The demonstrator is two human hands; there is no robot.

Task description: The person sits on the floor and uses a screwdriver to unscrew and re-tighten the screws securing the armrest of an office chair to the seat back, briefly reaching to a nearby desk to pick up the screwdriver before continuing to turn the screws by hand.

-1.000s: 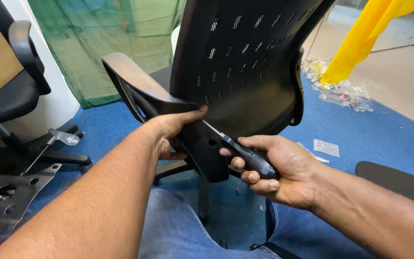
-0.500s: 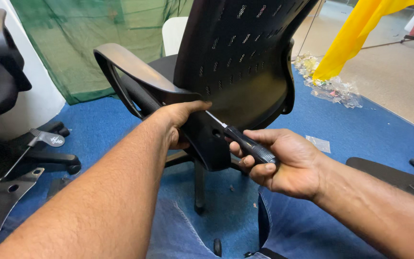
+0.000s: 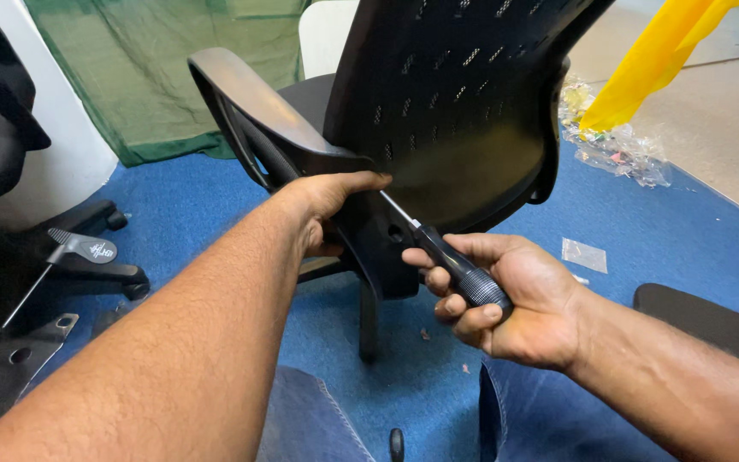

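Black plastic fills most of the view: an office chair with a perforated backrest stands just ahead of both hands on blue carpet. The right hand is wrapped firmly around the dark ribbed handle of a screwdriver, all fingers curled shut on it, and the metal shaft runs up and to the left from the fist toward the joint where the armrest meets the back. The left hand rests at that same joint, palm against the armrest bracket, fingers stretched flat and pointing right, their tips just above the screwdriver shaft; whether it actually grips anything underneath cannot be told. Below both forearms, blue jeans show at the bottom edge. Far left of the left arm sits a 2nd chair base with a lever. Beyond the right hand, near the carpet edge, lie crumpled clear plastic wrap and yellow cloth. A green sheet hangs behind the armrest.
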